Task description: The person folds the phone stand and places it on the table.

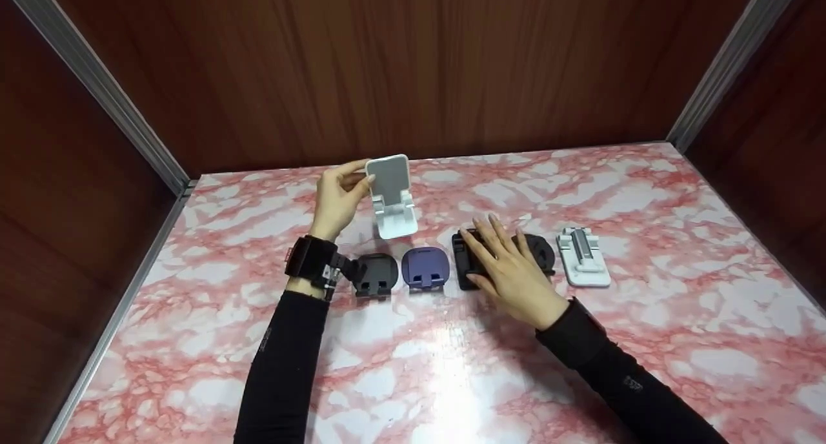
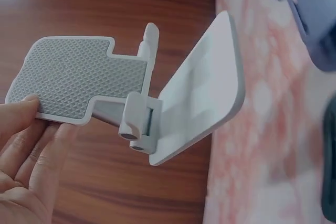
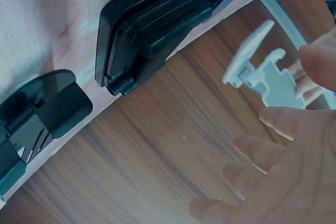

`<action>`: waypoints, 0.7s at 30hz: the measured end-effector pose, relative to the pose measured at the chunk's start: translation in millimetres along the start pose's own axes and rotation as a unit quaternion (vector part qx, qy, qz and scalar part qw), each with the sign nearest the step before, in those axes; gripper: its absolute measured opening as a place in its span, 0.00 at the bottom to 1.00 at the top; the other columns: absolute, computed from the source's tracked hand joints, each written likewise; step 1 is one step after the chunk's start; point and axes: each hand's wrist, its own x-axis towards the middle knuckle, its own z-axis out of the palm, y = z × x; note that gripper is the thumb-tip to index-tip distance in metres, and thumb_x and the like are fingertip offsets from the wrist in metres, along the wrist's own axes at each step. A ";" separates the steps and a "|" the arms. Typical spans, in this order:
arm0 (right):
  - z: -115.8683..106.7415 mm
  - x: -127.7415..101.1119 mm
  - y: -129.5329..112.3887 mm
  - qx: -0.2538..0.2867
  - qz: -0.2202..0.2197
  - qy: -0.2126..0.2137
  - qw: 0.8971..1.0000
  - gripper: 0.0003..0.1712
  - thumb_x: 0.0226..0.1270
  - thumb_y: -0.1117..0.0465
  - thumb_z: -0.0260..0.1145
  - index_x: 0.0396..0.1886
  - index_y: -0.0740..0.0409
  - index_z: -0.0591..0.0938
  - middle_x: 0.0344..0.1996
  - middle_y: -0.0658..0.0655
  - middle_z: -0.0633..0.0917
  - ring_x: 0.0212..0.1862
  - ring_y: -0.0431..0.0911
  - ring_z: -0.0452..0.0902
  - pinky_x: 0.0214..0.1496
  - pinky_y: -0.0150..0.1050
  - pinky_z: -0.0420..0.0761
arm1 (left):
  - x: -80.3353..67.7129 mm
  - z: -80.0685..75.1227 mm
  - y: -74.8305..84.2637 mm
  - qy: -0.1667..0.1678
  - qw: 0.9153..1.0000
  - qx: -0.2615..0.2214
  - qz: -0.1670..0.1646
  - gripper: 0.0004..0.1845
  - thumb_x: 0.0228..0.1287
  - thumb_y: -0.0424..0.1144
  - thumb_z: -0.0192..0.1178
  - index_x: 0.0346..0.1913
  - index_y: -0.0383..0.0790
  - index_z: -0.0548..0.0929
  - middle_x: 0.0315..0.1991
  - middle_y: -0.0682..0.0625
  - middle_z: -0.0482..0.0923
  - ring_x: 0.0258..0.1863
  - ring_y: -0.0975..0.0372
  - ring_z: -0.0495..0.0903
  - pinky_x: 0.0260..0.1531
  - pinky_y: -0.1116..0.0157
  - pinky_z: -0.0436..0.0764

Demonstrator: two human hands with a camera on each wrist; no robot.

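Note:
My left hand pinches a white phone stand by the edge of its upper plate, thumb in front and fingers behind. The stand is unfolded; in the left wrist view its grey textured pad and white base show, held up off the table. My right hand is spread with fingers straight over a black rectangular stand and a black rounded stand, partly hiding both. In the right wrist view the fingers appear apart from the black stands.
A dark grey rounded stand and a purple rounded stand lie left of the black ones. At the right end lies a folded white stand. The marbled red-and-white table is enclosed by wood-look panels.

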 end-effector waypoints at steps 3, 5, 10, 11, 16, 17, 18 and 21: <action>-0.7 -0.2 -0.1 0.004 0.004 -0.005 1.000 0.39 0.72 0.52 0.61 0.78 0.56 0.59 0.78 0.65 0.55 0.78 0.63 0.49 0.77 0.69 0.47 | -4.5 4.5 11.6 -0.018 1.000 -0.009 0.013 0.16 0.65 0.26 0.61 0.55 0.24 0.81 0.48 0.30 0.84 0.41 0.55 0.87 0.41 0.65 0.88; -1.8 -0.3 -0.5 0.010 0.012 -0.015 1.000 0.39 0.73 0.51 0.60 0.78 0.56 0.57 0.78 0.65 0.55 0.78 0.63 0.48 0.77 0.67 0.49 | -7.7 8.5 18.7 -0.031 0.999 -0.013 0.022 0.16 0.65 0.25 0.61 0.54 0.24 0.81 0.49 0.31 0.84 0.42 0.53 0.88 0.42 0.63 0.88; -3.7 1.1 -2.1 0.072 0.035 -0.033 0.996 0.39 0.76 0.50 0.55 0.78 0.62 0.55 0.77 0.67 0.55 0.78 0.63 0.48 0.77 0.65 0.53 | -15.4 20.0 34.6 -0.063 0.997 -0.012 0.041 0.16 0.64 0.25 0.62 0.54 0.24 0.81 0.48 0.31 0.84 0.43 0.49 0.87 0.41 0.65 0.88; -3.8 1.8 -2.1 0.096 0.039 -0.034 0.994 0.39 0.77 0.50 0.55 0.77 0.63 0.55 0.76 0.68 0.55 0.77 0.63 0.49 0.77 0.64 0.54 | -16.8 22.2 37.4 -0.068 0.997 -0.013 0.044 0.16 0.64 0.25 0.62 0.54 0.24 0.81 0.48 0.32 0.84 0.43 0.49 0.87 0.40 0.65 0.88; -5.9 5.2 -0.5 0.291 0.055 -0.057 0.954 0.37 0.79 0.51 0.53 0.77 0.63 0.55 0.74 0.69 0.62 0.70 0.62 0.66 0.76 0.57 0.61 | -25.4 31.3 50.7 -0.081 0.995 -0.019 0.047 0.16 0.64 0.26 0.62 0.54 0.24 0.81 0.48 0.32 0.84 0.43 0.51 0.88 0.41 0.65 0.88; -5.9 5.8 0.6 0.346 0.060 -0.071 0.934 0.36 0.79 0.51 0.52 0.78 0.62 0.54 0.74 0.68 0.62 0.70 0.61 0.67 0.77 0.56 0.61 | -27.3 32.7 53.1 -0.082 0.995 -0.020 0.047 0.16 0.64 0.25 0.62 0.54 0.24 0.82 0.48 0.33 0.85 0.43 0.51 0.88 0.41 0.65 0.88; -5.6 6.3 1.9 0.407 0.067 -0.087 0.907 0.37 0.79 0.51 0.52 0.78 0.62 0.53 0.75 0.67 0.60 0.71 0.60 0.67 0.77 0.55 0.61 | -29.0 34.2 55.0 -0.084 0.995 -0.019 0.048 0.15 0.64 0.26 0.62 0.53 0.25 0.82 0.48 0.33 0.85 0.42 0.51 0.88 0.40 0.65 0.88; -1.6 8.0 6.1 0.583 0.103 -0.126 0.796 0.37 0.80 0.55 0.51 0.79 0.64 0.48 0.77 0.68 0.56 0.75 0.54 0.60 0.78 0.51 0.61 | -34.3 38.8 59.6 -0.093 0.994 -0.020 0.047 0.15 0.64 0.26 0.62 0.53 0.25 0.82 0.47 0.32 0.85 0.42 0.50 0.88 0.40 0.66 0.88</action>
